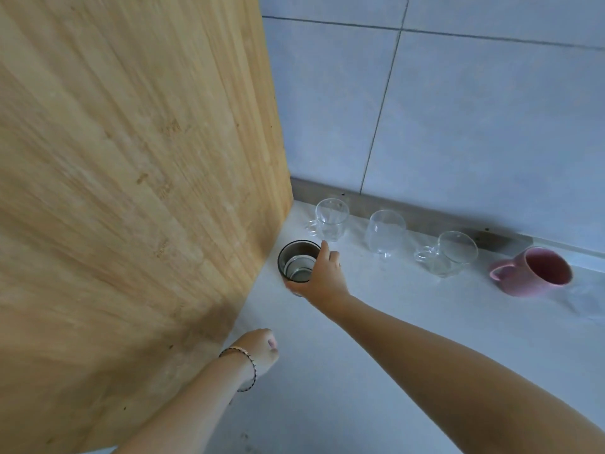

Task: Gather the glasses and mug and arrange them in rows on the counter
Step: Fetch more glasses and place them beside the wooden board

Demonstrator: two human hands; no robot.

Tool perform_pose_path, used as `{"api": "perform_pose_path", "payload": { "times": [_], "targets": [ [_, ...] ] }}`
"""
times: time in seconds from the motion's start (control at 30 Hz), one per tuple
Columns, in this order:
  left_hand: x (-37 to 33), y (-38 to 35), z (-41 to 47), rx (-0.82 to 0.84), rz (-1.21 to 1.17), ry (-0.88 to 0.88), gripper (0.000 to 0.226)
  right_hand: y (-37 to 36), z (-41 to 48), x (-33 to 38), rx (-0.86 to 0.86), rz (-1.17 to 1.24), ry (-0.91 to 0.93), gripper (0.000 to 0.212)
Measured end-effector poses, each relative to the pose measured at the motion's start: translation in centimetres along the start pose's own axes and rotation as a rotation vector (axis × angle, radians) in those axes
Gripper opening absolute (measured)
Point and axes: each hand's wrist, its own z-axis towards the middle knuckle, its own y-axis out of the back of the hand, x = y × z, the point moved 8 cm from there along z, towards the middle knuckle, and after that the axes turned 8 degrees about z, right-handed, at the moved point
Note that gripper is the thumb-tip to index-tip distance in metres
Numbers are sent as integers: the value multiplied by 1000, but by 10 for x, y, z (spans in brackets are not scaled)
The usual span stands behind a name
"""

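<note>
My right hand (pixel 322 280) grips a dark smoky glass (pixel 296 261) that stands on the pale counter (pixel 409 339) beside the wooden panel. Behind it, along the wall, stand a clear handled glass (pixel 330 219), a clear stemmed glass (pixel 384 232) and a second clear handled glass (pixel 448 253). A pink mug (pixel 533 271) stands at the right end of that row. My left hand (pixel 260 348), with a bracelet at the wrist, hovers low near the panel with its fingers curled and nothing in it.
A tall wooden panel (pixel 131 191) fills the left side and meets the counter. Grey wall tiles (pixel 458 109) and a dark strip run behind the glasses. A faint clear item (pixel 586 303) lies at the far right edge.
</note>
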Motion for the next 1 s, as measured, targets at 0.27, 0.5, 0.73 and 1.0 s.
{"api": "perform_pose_path", "payload": {
  "times": [0.27, 0.5, 0.73, 1.0],
  "targets": [
    [-71, -7, 2, 27, 162, -105, 26, 61, -65, -124, 314, -178, -170, 48],
    [-227, -45, -8, 43, 396, -349, 17, 189, -153, -260, 126, -226, -384, 42],
    [-400, -124, -53, 63, 484, -538, 32, 318, -268, -399, -97, -113, -587, 38],
    [-563, -237, -109, 122, 525, -600, 23, 437, -374, -549, -220, -77, -683, 37]
  ]
}}
